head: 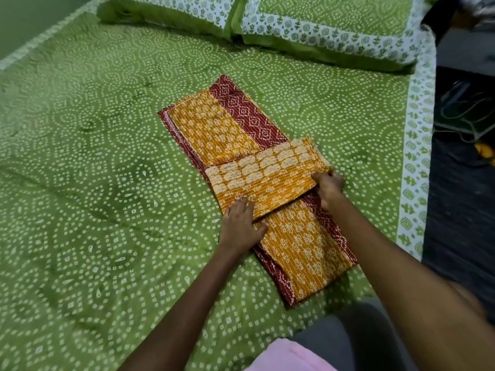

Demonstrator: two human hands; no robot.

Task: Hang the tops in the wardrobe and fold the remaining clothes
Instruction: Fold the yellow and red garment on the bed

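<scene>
An orange and maroon printed cloth (214, 129) lies folded into a long strip on the green bed. A flap of it (265, 172) is doubled back across the strip near the middle. My left hand (239, 226) rests on the flap's near left corner, thumb under its edge and fingers spread on top. My right hand (330, 187) grips the flap's right end, fingers curled over the fabric. The near part of the strip (308, 250) runs down towards me between my arms.
The green dotted bedsheet (93, 170) covers the bed, with two matching pillows (308, 20) at the far end. The bed's right edge (416, 162) borders a dark floor with cables (466, 111). A pink cloth (289, 357) is at the bottom edge.
</scene>
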